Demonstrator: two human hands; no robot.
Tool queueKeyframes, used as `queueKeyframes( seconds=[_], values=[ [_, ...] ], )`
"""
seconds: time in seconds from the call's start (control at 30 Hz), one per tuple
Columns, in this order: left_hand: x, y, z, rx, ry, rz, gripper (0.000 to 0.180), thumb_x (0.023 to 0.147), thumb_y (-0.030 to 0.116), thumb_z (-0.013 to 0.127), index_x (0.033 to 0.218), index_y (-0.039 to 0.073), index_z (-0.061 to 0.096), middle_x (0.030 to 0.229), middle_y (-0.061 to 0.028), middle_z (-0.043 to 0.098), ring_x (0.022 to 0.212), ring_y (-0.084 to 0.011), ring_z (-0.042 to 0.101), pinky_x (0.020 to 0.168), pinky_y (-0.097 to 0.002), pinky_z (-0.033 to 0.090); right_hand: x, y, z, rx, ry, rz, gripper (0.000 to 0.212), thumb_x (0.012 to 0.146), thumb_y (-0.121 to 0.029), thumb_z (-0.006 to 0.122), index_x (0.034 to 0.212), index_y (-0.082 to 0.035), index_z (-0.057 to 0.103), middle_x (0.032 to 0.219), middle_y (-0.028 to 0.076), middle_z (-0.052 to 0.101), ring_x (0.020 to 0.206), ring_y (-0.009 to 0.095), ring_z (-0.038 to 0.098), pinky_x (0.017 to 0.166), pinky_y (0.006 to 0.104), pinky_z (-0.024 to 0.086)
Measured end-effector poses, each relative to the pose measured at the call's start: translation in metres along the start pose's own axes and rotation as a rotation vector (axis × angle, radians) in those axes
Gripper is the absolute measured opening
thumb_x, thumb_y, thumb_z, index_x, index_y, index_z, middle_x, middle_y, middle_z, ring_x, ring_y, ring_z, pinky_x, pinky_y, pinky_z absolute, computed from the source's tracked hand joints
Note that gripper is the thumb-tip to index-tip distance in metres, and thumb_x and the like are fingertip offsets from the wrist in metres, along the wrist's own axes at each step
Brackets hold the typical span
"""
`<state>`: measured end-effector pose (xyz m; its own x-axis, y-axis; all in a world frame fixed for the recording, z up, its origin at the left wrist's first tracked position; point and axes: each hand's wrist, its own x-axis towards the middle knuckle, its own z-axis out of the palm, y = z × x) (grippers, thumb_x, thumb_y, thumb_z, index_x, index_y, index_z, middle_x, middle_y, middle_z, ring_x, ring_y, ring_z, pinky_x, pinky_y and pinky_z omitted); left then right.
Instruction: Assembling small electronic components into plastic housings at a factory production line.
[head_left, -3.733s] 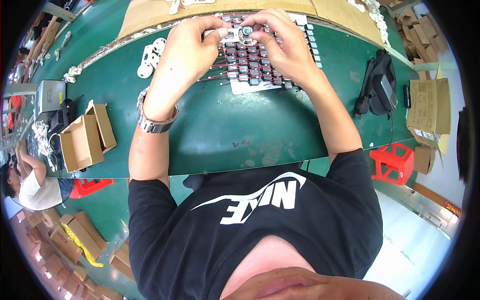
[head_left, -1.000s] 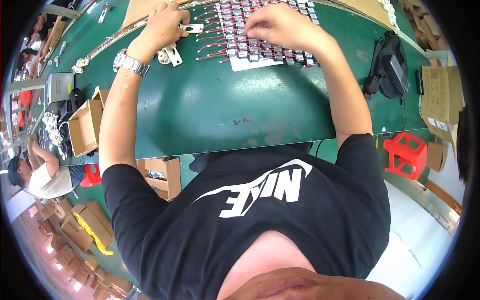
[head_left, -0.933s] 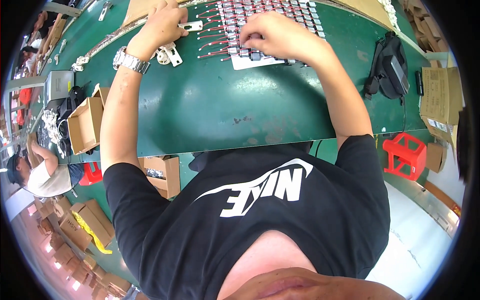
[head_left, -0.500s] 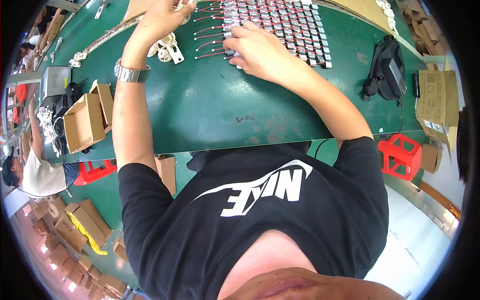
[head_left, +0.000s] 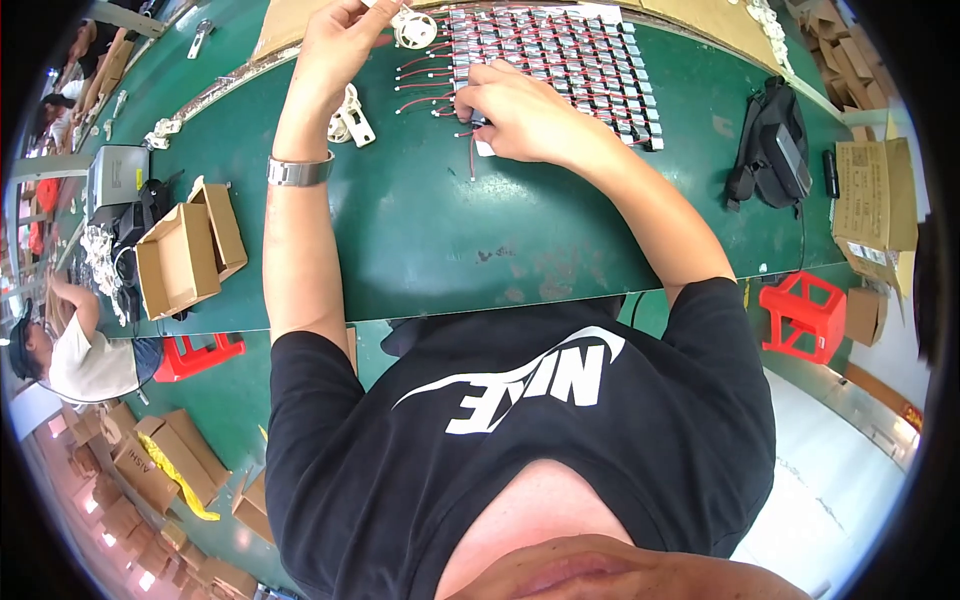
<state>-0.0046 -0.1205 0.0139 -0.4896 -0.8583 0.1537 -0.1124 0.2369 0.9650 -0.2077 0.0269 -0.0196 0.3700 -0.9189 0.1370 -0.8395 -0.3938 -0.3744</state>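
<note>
My left hand [head_left: 340, 45], with a metal watch at the wrist, is closed on a white round plastic part [head_left: 415, 30] at the top of the view. Below it, more white plastic parts [head_left: 350, 122] lie on the green table. My right hand [head_left: 515, 110] is curled at the near left corner of rows of small silver battery-like pieces [head_left: 590, 75] with thin red and black leads. Its fingers pinch one such piece, mostly hidden by the hand; a white end [head_left: 484, 148] and a dangling red lead [head_left: 472, 165] show beneath.
A black bag [head_left: 775, 145] lies on the green table [head_left: 420, 240] to the right, beside a brown carton [head_left: 875, 195]. Open cardboard boxes [head_left: 180, 260] and a grey device [head_left: 120, 175] stand at the left. Red stools [head_left: 803, 318] are beyond the near edge; another person [head_left: 90, 350] sits far left.
My left hand has moved right, and the white round part now shows beyond its fingers. My right hand has shifted slightly right and nearer, with a lead now hanging below it.
</note>
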Motion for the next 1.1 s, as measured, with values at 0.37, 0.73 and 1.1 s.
queueKeyframes(
  seconds=[0.37, 0.73, 1.1],
  values=[
    [-0.008, 0.012, -0.001, -0.015, -0.029, 0.002, 0.033, 0.102, 0.031, 0.067, 0.119, 0.003, 0.073, 0.110, -0.0025, 0.073, 0.095, -0.0100, 0.065, 0.087, -0.0294, 0.055, 0.009, 0.023, -0.022, 0.561, -0.004, 0.019, 0.039, 0.103, -0.038, 0.063, 0.102, 0.000, 0.072, 0.090, 0.014, 0.067, 0.085, 0.029, 0.067, 0.077, 0.0404, 0.052],
    [-0.007, 0.015, 0.002, -0.116, -0.107, -0.068, 0.031, 0.103, 0.028, 0.067, 0.120, 0.003, 0.072, 0.111, -0.0036, 0.073, 0.094, -0.0102, 0.066, 0.084, -0.0305, 0.057, -0.003, -0.004, -0.057, 0.268, 0.562, -0.010, 0.028, 0.103, -0.029, 0.061, 0.106, -0.006, 0.076, 0.091, 0.018, 0.071, 0.087, 0.035, 0.068, 0.080, 0.0423, 0.055],
    [-0.013, 0.026, 0.021, -0.539, -0.169, -0.217, 0.037, 0.102, 0.018, 0.065, 0.132, -0.003, 0.061, 0.121, -0.0161, 0.069, 0.111, -0.0232, 0.068, 0.096, -0.0400, 0.059, 0.000, 0.012, -0.064, 0.860, 0.216, 0.278, 0.025, 0.097, -0.023, 0.071, 0.103, 0.001, 0.070, 0.076, 0.006, 0.072, 0.067, 0.011, 0.067, 0.062, 0.0270, 0.051]
  ],
)
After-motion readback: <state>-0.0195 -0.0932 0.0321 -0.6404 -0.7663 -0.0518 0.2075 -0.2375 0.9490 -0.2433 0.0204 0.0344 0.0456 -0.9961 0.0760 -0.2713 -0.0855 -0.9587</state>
